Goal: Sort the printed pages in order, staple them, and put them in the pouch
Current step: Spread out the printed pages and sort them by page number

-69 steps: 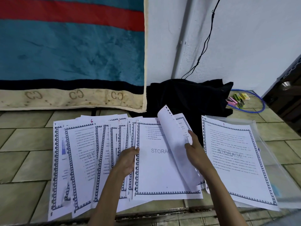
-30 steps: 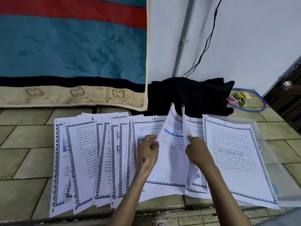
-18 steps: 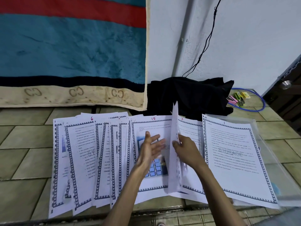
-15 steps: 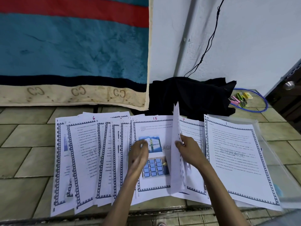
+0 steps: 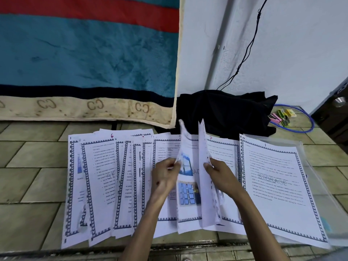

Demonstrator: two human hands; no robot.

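1. While printed pages (image 5: pixel 105 183) are lying fanned out and overlapping across the tiled floor (image 5: pixel 28 185), a person is kneeling over them with both arms reaching forward.
2. Left hand (image 5: pixel 164 178): its fingers are curling and pinching the left edge of a lifted page with blue pictures (image 5: pixel 187 187), which is standing partly upright.
3. Right hand (image 5: pixel 219 175): its fingers are curling round the edge of a second raised sheet (image 5: pixel 205 178), holding it almost on edge just beside the first.
4. A page marked 7 (image 5: pixel 224 153) is lying flat beneath the right hand.
5. To the right, a single page watermarked STORAGE (image 5: pixel 278 187) is resting on a clear plastic pouch (image 5: pixel 320 185).
6. Behind the papers, a black cloth (image 5: pixel 224 112) is sitting against the white wall, with coloured binder clips (image 5: pixel 281 116) near it.
7. A striped blanket (image 5: pixel 84 53) is hanging at the left.
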